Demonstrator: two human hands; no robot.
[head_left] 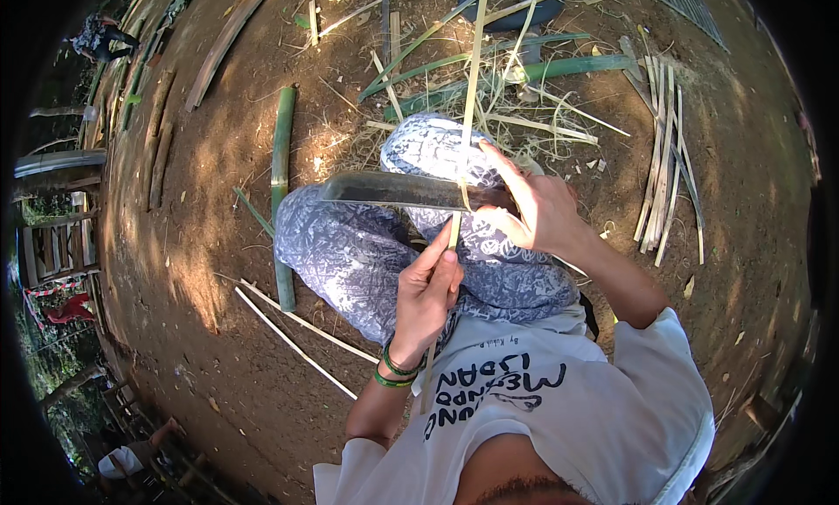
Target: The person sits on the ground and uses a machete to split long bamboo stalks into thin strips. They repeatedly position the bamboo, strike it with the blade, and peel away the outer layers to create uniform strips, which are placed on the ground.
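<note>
My left hand pinches a long, narrow bamboo strip near my lap, thumb laid along it. The strip runs away from me past my knees, and its near end passes under my left wrist. My right hand is closed round the handle of a machete, its index finger stretched out toward the strip. The broad, dark blade points left across my patterned trousers and meets the strip just beyond my left hand. A thin curl of bamboo shows at the blade near the handle.
A green bamboo pole lies left of my knees, with pale strips nearer me. Tangled shavings and split green bamboo lie ahead. A bundle of strips rests at right. Two people are at the far left.
</note>
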